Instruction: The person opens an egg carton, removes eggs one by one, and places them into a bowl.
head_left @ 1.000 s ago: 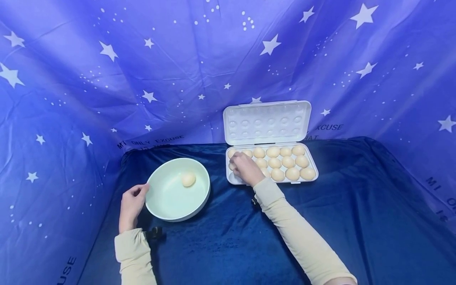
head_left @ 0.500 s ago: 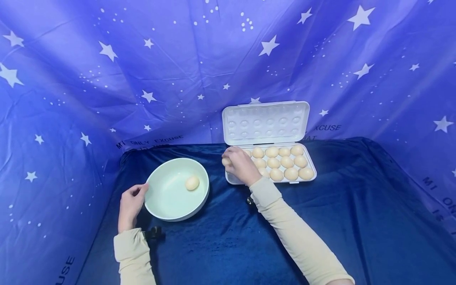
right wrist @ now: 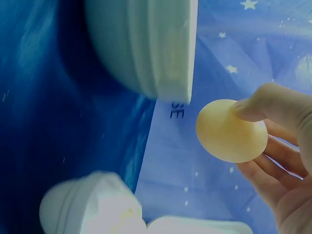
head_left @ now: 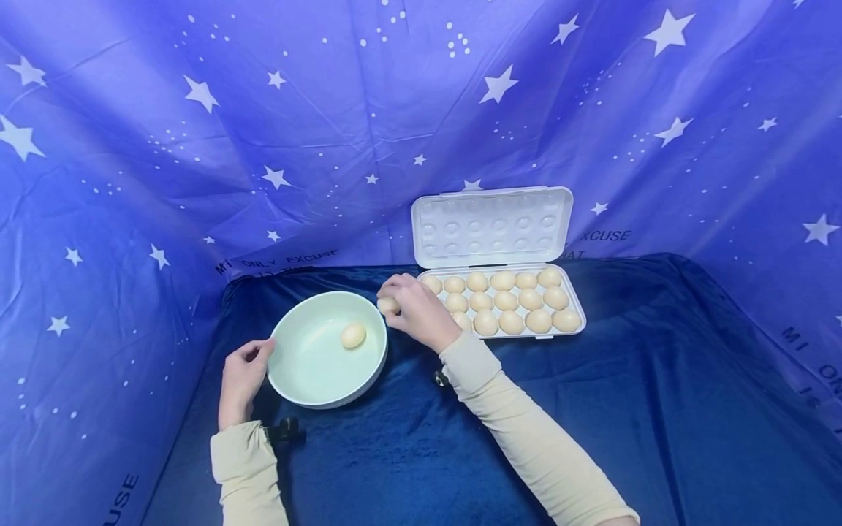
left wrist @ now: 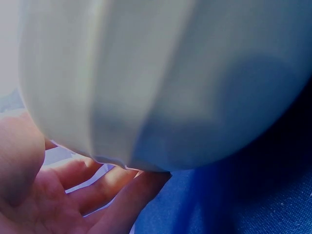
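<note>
A pale green bowl (head_left: 309, 369) holds one egg (head_left: 353, 336) on the right side of its inside. My left hand (head_left: 243, 380) grips the bowl's left rim; in the left wrist view its fingers (left wrist: 100, 190) reach the bowl's wall. My right hand (head_left: 421, 310) holds another egg (right wrist: 229, 130) between thumb and fingers, just off the bowl's right rim. Behind that hand, an egg carton (head_left: 579, 321) with its lid raised contains rows of eggs, and its front left part is bare or hidden by the hand.
The upright carton lid (head_left: 493, 226) leans near the star-patterned curtain (head_left: 368, 109), which encloses the back and sides. Dark blue velvet cloth (head_left: 421, 453) covers the table. A small black device (head_left: 286, 429) is at the left wrist.
My right hand has lifted an egg out of the carton's left end and carried it left toward the bowl. The egg in the bowl has rolled slightly. My left hand stays put.
</note>
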Tool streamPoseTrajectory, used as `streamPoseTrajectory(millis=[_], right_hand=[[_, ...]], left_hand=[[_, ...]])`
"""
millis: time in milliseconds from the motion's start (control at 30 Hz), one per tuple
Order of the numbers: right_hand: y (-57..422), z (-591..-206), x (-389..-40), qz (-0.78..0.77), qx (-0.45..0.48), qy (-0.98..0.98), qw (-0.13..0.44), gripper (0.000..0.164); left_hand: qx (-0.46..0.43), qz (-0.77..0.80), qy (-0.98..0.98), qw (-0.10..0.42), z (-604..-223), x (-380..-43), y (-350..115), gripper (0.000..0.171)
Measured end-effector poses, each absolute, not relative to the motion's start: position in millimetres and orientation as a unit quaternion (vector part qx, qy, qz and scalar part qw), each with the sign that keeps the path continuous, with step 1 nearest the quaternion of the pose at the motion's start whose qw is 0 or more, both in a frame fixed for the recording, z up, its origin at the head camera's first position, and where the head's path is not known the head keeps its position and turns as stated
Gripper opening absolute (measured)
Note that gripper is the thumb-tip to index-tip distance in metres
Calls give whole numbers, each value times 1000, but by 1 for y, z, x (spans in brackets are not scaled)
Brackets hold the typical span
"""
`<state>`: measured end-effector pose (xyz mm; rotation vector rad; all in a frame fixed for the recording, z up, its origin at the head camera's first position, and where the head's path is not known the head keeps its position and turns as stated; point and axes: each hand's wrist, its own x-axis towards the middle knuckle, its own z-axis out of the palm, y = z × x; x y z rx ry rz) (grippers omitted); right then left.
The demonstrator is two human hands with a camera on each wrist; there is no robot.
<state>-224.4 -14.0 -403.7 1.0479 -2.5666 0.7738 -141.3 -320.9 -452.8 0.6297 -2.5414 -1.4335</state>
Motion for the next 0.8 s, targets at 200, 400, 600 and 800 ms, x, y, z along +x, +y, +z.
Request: streamPoseTrajectory(millis=[200, 400, 600, 800], right_hand=[[-28, -401, -218, 280, 378, -875, 119, 25], [-40, -404, -216, 271, 384, -879, 83, 27], [-48, -412, -214, 244, 394, -884, 57, 30], [-54, -421, -215, 214, 400, -891, 27, 30]], left_hand=[[210, -476, -851, 73, -452, -141, -322, 42], [213, -480, -848, 70, -452, -140, -322, 42], [215, -488, -843, 72, -453, -141, -321, 42], [216, -500, -837, 63, -451, -142, -322, 42]])
